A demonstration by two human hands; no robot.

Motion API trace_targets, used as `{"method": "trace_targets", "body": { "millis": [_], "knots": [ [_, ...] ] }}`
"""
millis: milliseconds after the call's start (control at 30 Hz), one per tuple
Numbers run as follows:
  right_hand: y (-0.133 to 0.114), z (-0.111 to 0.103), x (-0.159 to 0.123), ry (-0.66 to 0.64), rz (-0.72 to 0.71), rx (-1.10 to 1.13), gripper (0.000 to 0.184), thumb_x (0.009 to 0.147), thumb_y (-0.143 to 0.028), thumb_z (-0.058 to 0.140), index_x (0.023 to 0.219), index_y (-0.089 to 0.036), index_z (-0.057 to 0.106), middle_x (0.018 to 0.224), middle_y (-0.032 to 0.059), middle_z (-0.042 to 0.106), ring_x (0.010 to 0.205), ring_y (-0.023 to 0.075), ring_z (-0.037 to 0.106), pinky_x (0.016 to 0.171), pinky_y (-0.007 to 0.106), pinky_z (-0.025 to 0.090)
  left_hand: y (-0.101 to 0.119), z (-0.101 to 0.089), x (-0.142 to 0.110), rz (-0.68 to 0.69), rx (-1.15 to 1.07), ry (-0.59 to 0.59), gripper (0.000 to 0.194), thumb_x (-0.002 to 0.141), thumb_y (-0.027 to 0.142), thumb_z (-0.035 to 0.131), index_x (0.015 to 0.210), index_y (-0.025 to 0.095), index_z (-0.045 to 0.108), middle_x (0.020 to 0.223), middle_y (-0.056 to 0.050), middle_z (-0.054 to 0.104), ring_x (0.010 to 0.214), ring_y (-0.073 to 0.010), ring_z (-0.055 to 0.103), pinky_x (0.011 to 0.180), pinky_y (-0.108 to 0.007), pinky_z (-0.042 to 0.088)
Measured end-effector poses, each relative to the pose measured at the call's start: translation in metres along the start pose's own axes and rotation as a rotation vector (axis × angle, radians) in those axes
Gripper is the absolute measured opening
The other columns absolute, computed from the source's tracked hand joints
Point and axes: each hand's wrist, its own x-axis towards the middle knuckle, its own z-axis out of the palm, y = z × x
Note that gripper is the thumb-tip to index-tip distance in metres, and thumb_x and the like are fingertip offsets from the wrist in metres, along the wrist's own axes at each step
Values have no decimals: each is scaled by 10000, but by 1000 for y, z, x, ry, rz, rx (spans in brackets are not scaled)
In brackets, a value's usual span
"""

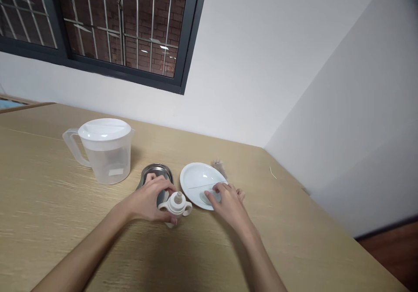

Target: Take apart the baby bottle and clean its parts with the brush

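Observation:
My left hand (152, 199) is closed around a white baby bottle (176, 206) with two side handles and a nipple on top, standing upright. Beneath and behind that hand lies a kidney-shaped metal tray (159, 166), partly hidden. Over the near right part of a white oval plate (195, 173), my right hand (227, 200) has its thumb and fingers bent around a translucent round piece (204, 197), perhaps a bottle cap. A thin straight line, maybe a wire, crosses the plate. Grey bristles, like a brush's (219, 167), show just behind the plate's edge.
A lidded clear plastic pitcher (109, 160) stands at the left, its handle pointing left. The wooden table (294, 239) meets a white wall behind and at the right. A small pale strand (273, 173) lies towards the right edge. A barred window (124, 26) is above.

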Motion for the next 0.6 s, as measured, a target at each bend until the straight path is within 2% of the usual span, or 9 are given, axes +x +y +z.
{"method": "trace_targets", "body": {
  "millis": [200, 367, 500, 600],
  "knots": [
    [0, 0, 2, 49, 4, 34, 359, 922, -534, 485, 902, -212, 642, 1019, 96, 683, 1034, 306, 543, 871, 451, 286, 0, 2, 0, 12, 8, 12, 604, 569, 605, 788, 1023, 234, 640, 1025, -32, 637, 1008, -265, 538, 978, -397, 314],
    [-26, -3, -5, 169, -137, 220, 340, 909, -530, 541, 1104, -258, 596, 1111, 78, 650, 1078, 279, 551, 920, 440, 287, 1, 3, 0, 22, 2, 2, 568, 584, 619, 778, 957, 214, 634, 999, -28, 626, 998, -253, 524, 960, -380, 317],
    [-55, 0, -17, 83, -290, 317, 413, 867, -521, 616, 1187, -271, 544, 1193, 70, 601, 1143, 271, 515, 959, 432, 280, 4, 4, -2, 5, -40, 11, 585, 581, 565, 802, 1036, 240, 629, 1004, -21, 624, 1001, -253, 516, 916, -355, 360],
    [-73, 4, -22, 46, -329, 364, 466, 836, -541, 641, 1197, -270, 530, 1199, 68, 584, 1143, 275, 502, 955, 434, 286, 3, 6, -2, 19, -75, 35, 600, 583, 531, 810, 1073, 237, 629, 1031, -30, 631, 1008, -253, 514, 941, -363, 374]
  ]
}}
